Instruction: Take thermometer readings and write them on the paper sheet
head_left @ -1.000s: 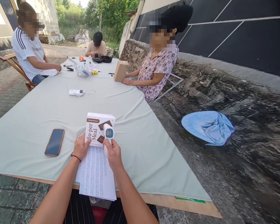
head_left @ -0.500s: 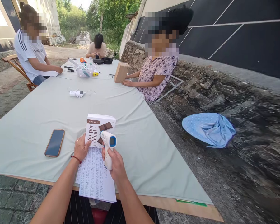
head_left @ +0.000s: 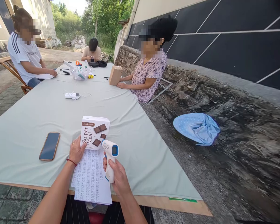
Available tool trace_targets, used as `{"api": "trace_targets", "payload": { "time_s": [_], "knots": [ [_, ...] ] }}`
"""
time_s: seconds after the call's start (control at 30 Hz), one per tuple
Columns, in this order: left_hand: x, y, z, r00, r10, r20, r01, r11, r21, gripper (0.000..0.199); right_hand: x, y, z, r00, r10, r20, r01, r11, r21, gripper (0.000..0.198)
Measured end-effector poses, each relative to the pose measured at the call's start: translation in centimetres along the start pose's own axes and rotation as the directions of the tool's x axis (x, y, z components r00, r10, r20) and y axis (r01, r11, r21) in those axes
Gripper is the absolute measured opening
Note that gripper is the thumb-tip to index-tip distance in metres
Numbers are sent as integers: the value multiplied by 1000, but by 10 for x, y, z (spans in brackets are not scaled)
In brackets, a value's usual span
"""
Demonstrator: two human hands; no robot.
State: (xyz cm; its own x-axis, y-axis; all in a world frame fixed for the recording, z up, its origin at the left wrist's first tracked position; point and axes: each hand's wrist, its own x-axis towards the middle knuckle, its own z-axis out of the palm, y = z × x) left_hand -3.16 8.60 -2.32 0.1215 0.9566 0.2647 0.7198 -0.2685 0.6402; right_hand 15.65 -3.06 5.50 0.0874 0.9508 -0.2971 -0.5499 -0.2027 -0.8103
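My left hand [head_left: 77, 150] grips the lower left side of a white box [head_left: 95, 132] printed "Su-per Meal", which stands upright on the cloth. My right hand [head_left: 118, 172] is wrapped round the handle of a white and blue infrared thermometer [head_left: 110, 150]. Its small screen faces me, and its front end is close to the box's lower right corner. Below the box, sheets of paper [head_left: 92, 183] covered in small writing lie over the table's near edge. A phone [head_left: 49, 146] with a dark screen rests left of my left hand.
A pale green cloth covers the table [head_left: 140, 155]. Farther along are a white device with a cord [head_left: 72, 95], a clear basket [head_left: 80, 74], black pans [head_left: 96, 64] and a wooden block [head_left: 115, 75] by a seated person's hands. Two other people sit around. A blue hat [head_left: 196, 128] lies at right.
My right hand has drawn the thermometer slightly back and to the right of the box, uncovering more of its printed front. The whole view has shifted a little.
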Motion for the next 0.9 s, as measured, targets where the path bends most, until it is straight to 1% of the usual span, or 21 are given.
{"api": "trace_targets", "payload": {
  "time_s": [0.13, 0.27, 0.43, 0.7, 0.9],
  "knots": [
    [0, 0, -3, 1000, -7, 21, 7, 1000, -6, 65, -3, 1, -2, 999, 33, 12, -33, 999, -13, 44],
    [1, -2, -3, 1000, -20, 19, 20, 1000, 11, 66, -3, 2, -2, 999, 31, 14, -31, 999, -11, 44],
    [1, -3, -1, 1000, -7, 7, 6, 1000, 22, 64, 0, 5, -2, 999, 18, 37, -17, 1000, -24, 41],
    [1, -1, -3, 999, -29, 12, 29, 1000, 10, 64, -1, 6, -2, 1000, -17, -6, 17, 1000, 12, 36],
    [1, -3, -3, 999, -26, 21, 26, 1000, 7, 65, 0, 6, -1, 998, -24, -54, 25, 1000, 19, 38]
  ]
}}
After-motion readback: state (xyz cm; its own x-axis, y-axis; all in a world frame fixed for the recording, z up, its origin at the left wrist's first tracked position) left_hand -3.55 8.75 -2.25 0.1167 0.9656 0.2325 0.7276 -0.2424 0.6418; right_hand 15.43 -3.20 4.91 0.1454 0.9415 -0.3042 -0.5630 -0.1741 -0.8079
